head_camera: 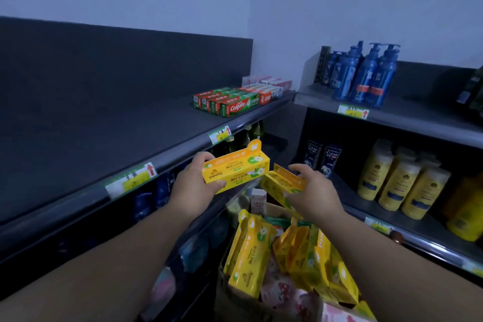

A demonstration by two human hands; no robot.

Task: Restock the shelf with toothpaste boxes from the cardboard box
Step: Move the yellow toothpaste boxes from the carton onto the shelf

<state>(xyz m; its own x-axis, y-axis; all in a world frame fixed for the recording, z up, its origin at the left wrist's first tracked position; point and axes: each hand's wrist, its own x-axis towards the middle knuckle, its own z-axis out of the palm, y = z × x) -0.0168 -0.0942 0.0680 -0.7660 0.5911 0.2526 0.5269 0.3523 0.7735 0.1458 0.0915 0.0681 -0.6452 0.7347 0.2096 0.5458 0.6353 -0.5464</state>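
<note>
Head view: left hand [193,185] grips a yellow toothpaste box [235,170] by its left end, fingers curled over the far long edge and thumb on the near face, with the hang tab at the end away from the hand. Right hand [313,191] grips a second yellow box [282,185], fingers wrapped over it, box tilted with its near end dipping down. The two boxes sit just beside each other between the hands; cannot tell if the corners touch. Step in hand, by my read: carry both up onto the top shelf [91,138], whose front lip runs just above and left of the left hand. To do it well, raise the left box clear of the lip and the price tag [133,180], turn it level and long side to the front, then slide it back before letting go; one hand at a time is safer than both. Colgate boxes [230,104] lie flat up and beyond the left hand, toward the corner, so the bare stretch left of them looks like the slot. Remaining yellow boxes [251,256] stand on end in the cardboard box [235,300], below both hands, mostly under the right forearm.
</note>
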